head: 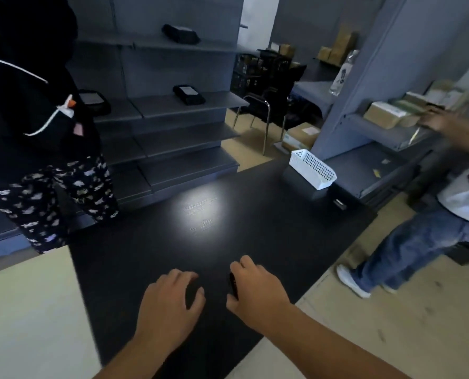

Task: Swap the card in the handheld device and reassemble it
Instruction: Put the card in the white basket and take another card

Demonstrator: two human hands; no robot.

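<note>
Far left there's a person in a black top and black trousers with a pale camo-ish print (pixel 63 192), standing right at the edge of the dark matte black tabletop (pixel 255 228), with a white cord hanging down their front. Behind them is a grey metal shelving unit (pixel 173 105) with a few black handheld devices (pixel 189 94) lying flat on separate shelves, one up high, one mid-level, and another half hidden by that person. On the table itself there's a bright patch of glare near the middle. Down at the near edge, the left hand (pixel 170 305) is palm-down over the tabletop, fingers curled loosely and thumb spread out; there's something dark under it but it blends into the table so honestly can't tell if it's gripping anything. Just beside it, the right hand (pixel 258 288) is curled around a small slim black object (pixel 233 286), standing on edge, pinched between thumb and fingers — looks like the device or a piece of it, too blurry to say which. Farther back on the right of the table sits a white perforated plastic basket (pixel 311 169), tilted, resting on a dark box (pixel 310 192). Past the table there's a black metal-legged chair (pixel 266 105) and cardboard boxes (pixel 301 135) on the floor. Far right, another person in a white shirt and blue jeans (pixel 419 242) is reaching to a grey shelf stacked with cardboard parcels (pixel 386 114).
</note>
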